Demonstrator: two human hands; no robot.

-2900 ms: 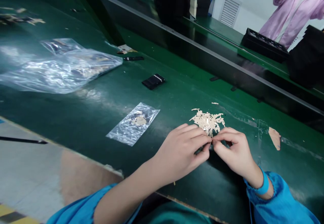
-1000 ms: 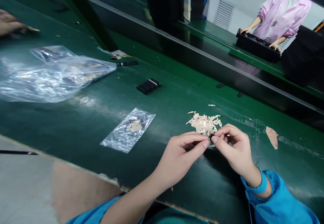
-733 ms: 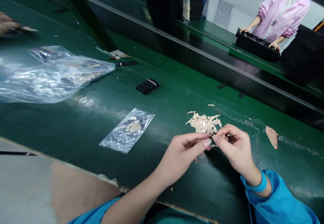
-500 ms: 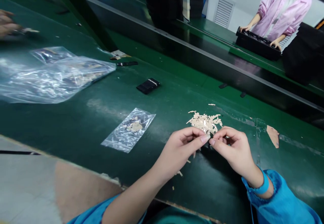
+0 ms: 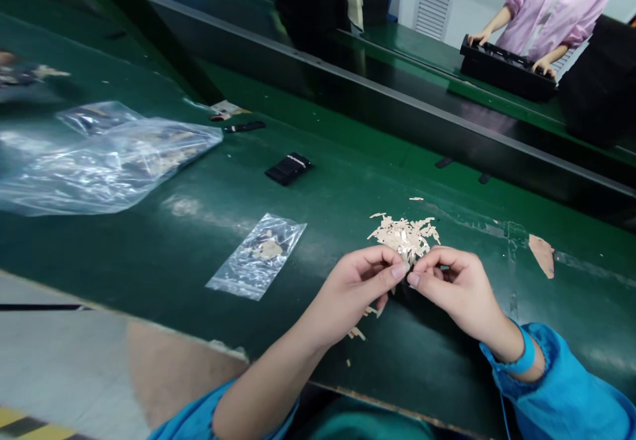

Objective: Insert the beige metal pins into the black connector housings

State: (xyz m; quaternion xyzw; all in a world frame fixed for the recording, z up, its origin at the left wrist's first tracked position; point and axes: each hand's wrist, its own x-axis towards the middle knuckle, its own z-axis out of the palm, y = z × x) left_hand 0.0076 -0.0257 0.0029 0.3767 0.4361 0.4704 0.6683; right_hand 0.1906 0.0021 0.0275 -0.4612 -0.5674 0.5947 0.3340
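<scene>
My left hand (image 5: 365,284) and my right hand (image 5: 452,287) meet just in front of a heap of small beige strips (image 5: 401,233) on the green table. Thumb and forefinger of each hand are pinched together, with the fingertips almost touching. Whatever lies in either pinch is too small to make out. A few loose strips (image 5: 356,332) lie under and beside my left hand. To the left of my hands, a small clear zip bag (image 5: 258,256) lies flat with some beige pieces inside.
A large clear plastic bag (image 5: 114,168) spreads over the table's left side. A folded black item (image 5: 288,169) sits mid-table, and a brown scrap (image 5: 541,256) lies at right. Across the dark rail (image 5: 318,62), a person in pink (image 5: 551,16) holds a black case (image 5: 507,69).
The view has shifted slightly. My hands stay pinched together at the heap's near edge, with only slight finger movement. At the far left, another person's hand has moved mostly out of view.
</scene>
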